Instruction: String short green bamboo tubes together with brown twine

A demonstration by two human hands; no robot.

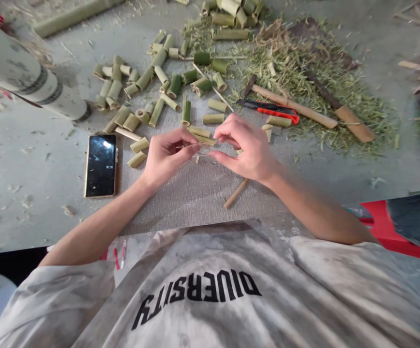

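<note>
Across most of the view, a grey table (pixel 43 159) littered with chips and bamboo. At the far right part, a broad heap of green shavings (pixel 373 113); just in front of the shirt, a grey mat (pixel 181 203). At the near edge of the heap, a hammer (pixel 304 110) with a pale wooden handle, well apart from the fingers. Over the mat, two bare hands, face to face. Left hand (pixel 168 154) in a pinch, thumb and forefinger together, seemingly on a thin strand (pixel 203 146); right hand (pixel 248 147) curled, thumb lowered and apart from the forefinger, with detail too fine to tell any firm hold. For good control, steady the forearms, keep the left pinch snug and close to the end, guide the other side lightly with the right fingertips, and avoid jerks or sharp kinks. Left of the left hand, a phone (pixel 100 166), screen up; beyond the right, an orange knife (pixel 275 111), best left clear of the fingers. All around the far side, short bamboo pieces (pixel 213 119), green to straw-coloured. Below the left fingertips, a tiny peg (pixel 197 159) on the mat. Finest of all, the strand between the two hands: pale, hair-slim, partly blurred, of uncertain material, perhaps fibre or wire.
</note>
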